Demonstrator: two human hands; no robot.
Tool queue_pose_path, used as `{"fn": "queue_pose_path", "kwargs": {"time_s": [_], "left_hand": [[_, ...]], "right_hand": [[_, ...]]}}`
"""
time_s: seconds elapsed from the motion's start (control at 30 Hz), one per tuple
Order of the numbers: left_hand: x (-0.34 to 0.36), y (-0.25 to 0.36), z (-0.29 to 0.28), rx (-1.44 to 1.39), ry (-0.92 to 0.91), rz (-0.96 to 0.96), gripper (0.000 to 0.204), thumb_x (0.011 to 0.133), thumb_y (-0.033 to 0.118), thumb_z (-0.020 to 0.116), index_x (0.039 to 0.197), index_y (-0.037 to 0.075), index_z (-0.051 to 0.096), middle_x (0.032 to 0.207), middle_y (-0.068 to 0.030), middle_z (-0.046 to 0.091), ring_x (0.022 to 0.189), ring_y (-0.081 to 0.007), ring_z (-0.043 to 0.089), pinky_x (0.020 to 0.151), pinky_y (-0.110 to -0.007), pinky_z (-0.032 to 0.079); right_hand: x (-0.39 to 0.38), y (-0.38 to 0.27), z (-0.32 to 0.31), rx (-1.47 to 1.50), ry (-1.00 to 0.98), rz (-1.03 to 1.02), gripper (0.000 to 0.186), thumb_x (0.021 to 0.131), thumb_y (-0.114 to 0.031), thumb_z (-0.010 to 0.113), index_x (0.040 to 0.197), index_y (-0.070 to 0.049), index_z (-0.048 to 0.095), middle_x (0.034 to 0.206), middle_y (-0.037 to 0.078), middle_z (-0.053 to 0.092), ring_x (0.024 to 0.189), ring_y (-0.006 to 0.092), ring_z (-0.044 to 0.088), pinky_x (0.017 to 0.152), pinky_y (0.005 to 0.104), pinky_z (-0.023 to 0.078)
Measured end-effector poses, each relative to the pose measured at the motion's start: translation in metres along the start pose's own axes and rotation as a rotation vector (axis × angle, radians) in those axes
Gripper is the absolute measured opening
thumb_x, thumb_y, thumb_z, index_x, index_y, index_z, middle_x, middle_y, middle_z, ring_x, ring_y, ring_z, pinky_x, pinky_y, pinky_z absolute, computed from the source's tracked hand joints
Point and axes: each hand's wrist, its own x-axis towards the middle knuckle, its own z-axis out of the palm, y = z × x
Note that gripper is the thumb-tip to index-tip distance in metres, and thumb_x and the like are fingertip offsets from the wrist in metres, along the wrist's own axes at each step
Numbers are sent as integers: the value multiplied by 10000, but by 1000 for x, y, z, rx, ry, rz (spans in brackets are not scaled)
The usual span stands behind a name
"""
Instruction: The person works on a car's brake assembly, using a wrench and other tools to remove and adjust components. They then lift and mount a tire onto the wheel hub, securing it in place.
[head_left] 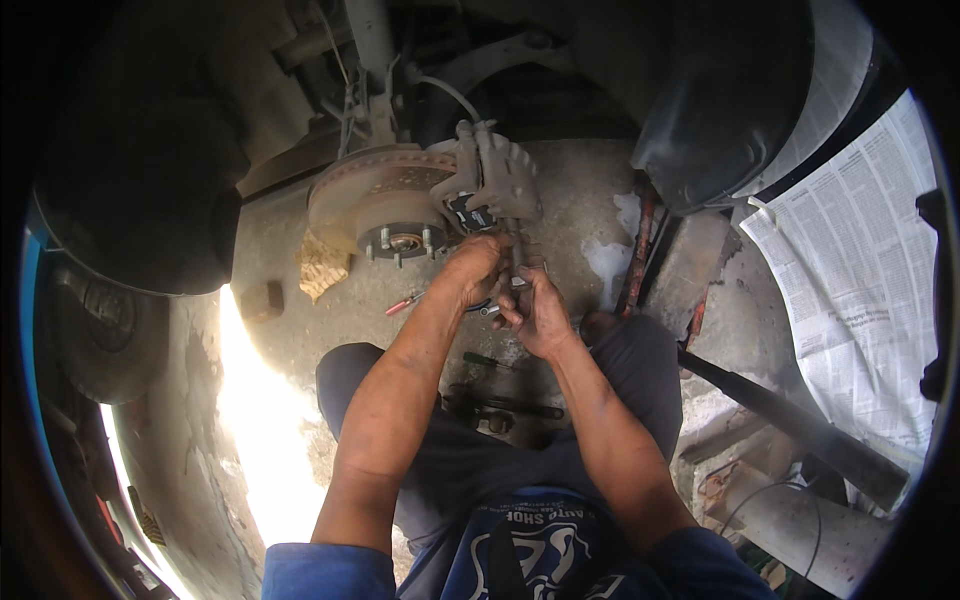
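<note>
A brake caliper (508,178) sits over the edge of a rusty brake disc (345,200), with a dark brake pad (468,214) showing in its opening. Just beneath the caliper, my left hand (484,262) is closed, fingers curled; what they grip is hidden. My right hand (542,318) faces it from the right, thumb and fingers bent around a slim grey metal rod (518,262) hanging below the caliper. Wheel studs stand out from the hub (402,240). Close under my hands lies a small shiny tool (489,310), partly covered by fingers.
A red-handled screwdriver (402,304) and a green-handled one (484,359) lie on the concrete floor. Dark metal tools (500,408) lie between my knees. At right are a red jack (640,255), its long black handle (790,425) and newspaper (850,290) over the car body.
</note>
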Motion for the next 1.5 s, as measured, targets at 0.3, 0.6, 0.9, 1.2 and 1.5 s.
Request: {"fn": "queue_pose_path", "kwargs": {"time_s": [0.3,0.6,0.9,1.2,1.5], "left_hand": [[-1,0,11,344,304,74,475,878,107,795,1254,-91,582,1135,-182,697,1047,-276,660,904,-420,537],[-7,9,7,184,176,-21,585,872,221,813,1273,-125,564,1160,-211,691,1011,-298,682,915,-379,530],[-7,8,9,188,77,10,601,871,245,820,1272,-115,556,1191,-220,666,1097,-313,647,896,-385,528],[-12,11,26,618,381,101,450,939,214,737,1240,-92,599,1218,-239,656,1159,-310,628,952,-402,521],[8,-2,-5,186,54,-8,400,930,195,752,1198,-76,633,1112,-182,720,986,-304,695,864,-413,546]], "right_hand": [[-16,6,27,-1257,477,-501,355,989,-314,644,1085,20,572,801,114,684,597,211,659,655,431,575],[-4,14,17,-109,195,-175,288,1047,-345,563,1100,-65,609,720,23,572,528,118,514,572,333,529],[-2,19,3,94,32,-152,363,1073,-393,510,1143,-47,592,783,22,595,561,104,525,619,344,563],[2,25,11,-604,364,-402,396,1059,-404,561,1155,-21,584,865,46,615,657,115,587,606,336,555],[-3,17,5,-146,203,-192,376,1066,-358,531,1163,1,588,854,97,651,675,190,640,689,419,579]]}}
